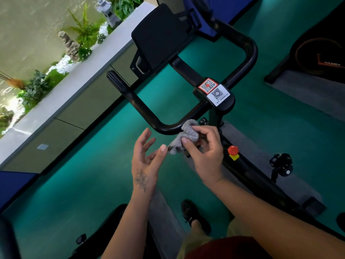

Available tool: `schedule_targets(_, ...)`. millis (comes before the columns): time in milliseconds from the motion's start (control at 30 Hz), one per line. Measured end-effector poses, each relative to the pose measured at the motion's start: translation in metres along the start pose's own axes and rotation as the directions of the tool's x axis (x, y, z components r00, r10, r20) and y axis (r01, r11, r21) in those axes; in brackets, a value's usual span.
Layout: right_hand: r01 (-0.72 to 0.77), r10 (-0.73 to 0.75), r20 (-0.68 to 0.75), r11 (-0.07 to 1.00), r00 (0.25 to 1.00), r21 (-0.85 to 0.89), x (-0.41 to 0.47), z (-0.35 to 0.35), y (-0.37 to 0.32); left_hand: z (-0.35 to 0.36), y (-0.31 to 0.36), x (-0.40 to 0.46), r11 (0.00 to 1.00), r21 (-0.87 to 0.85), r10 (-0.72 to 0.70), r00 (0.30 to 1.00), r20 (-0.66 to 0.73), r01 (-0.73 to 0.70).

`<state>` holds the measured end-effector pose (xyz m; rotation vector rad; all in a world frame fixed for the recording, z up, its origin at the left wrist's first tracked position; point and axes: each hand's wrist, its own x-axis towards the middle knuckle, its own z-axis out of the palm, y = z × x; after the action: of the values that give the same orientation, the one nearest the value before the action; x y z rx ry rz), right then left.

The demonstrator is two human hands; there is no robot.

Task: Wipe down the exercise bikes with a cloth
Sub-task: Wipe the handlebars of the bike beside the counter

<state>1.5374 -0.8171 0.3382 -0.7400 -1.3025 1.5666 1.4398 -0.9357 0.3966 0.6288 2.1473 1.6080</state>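
One grey cloth (186, 135) is in play in the head view, bunched in the right hand (203, 148), whose thumb and curled fingers pinch it against the lower bend of the black handlebar (160, 126) of the exercise bike. The left hand (147, 157) hovers just beside it, fingers spread and relaxed, holding nothing, its fingertips near the hanging end of the cloth.

To do this stretch well, I judge the cloth should wrap around the tube rather than dab at one face, then slide along the bend toward the ribbed grip end (113, 77). The free hand could steady the bar or gather the loose end.

The bike stands on a teal floor (261, 118) with a grey mat (252, 152) beneath it. A black console (160, 34), a stem plate with QR stickers (214, 92), a red knob (232, 150) and a pedal (281, 161) remain to wipe. A grey ledge (74, 79) with plants behind it runs along the left.
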Motion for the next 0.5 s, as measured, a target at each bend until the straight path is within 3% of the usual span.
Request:
schedule_targets(100,0.016,-0.022,0.096,0.998,0.995,0.060,0.007,0.004,-0.015,-0.007,0.012,-0.007,0.998,-0.056,0.013,0.997,0.073,-0.009)
schedule_targets(200,0.031,-0.033,0.179,0.999,0.983,0.014,0.017,0.015,-0.027,-0.012,0.025,-0.009,0.996,-0.093,0.035,0.986,0.164,-0.020)
schedule_targets(300,-0.001,-0.002,0.313,1.000,0.950,0.012,0.031,0.028,-0.041,-0.017,0.036,-0.003,0.992,-0.122,0.035,0.996,0.076,-0.026)
schedule_targets(400,-0.145,0.128,0.465,0.989,0.876,0.001,0.047,0.039,-0.054,-0.028,0.045,0.006,0.993,-0.111,0.043,0.999,-0.023,-0.045)
schedule_targets(500,-0.148,0.165,0.542,0.986,0.824,-0.075,0.065,0.049,-0.061,-0.042,0.048,0.018,0.989,-0.143,0.026,0.994,-0.108,-0.042)
